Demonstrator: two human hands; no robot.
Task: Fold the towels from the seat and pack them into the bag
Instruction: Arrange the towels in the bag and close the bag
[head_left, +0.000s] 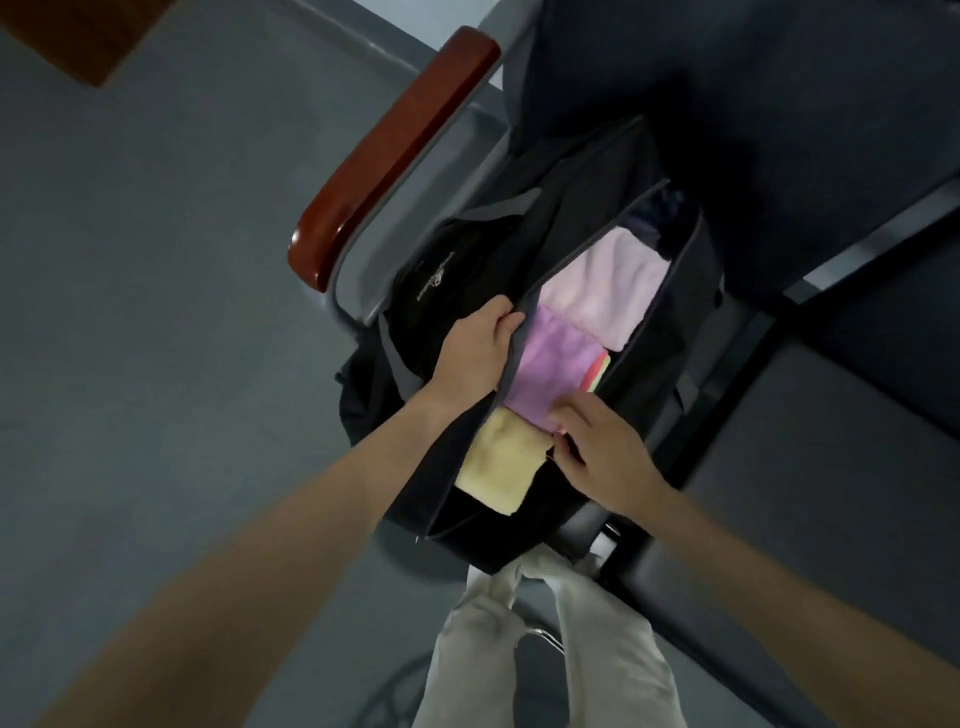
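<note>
Nearby — wooden armrest (395, 156) left of bag (467, 270) | seat (831, 441) right

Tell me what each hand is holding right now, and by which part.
The left hand grips the black bag by the left edge of its opening, pulling it wide. The right hand pinches the near edge of the purple towel inside the bag.

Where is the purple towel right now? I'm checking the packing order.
In the head view, the purple towel lies inside the open bag, mid-frame, between the pale pink towel and the yellow towel, with the right hand on its near edge.
</note>
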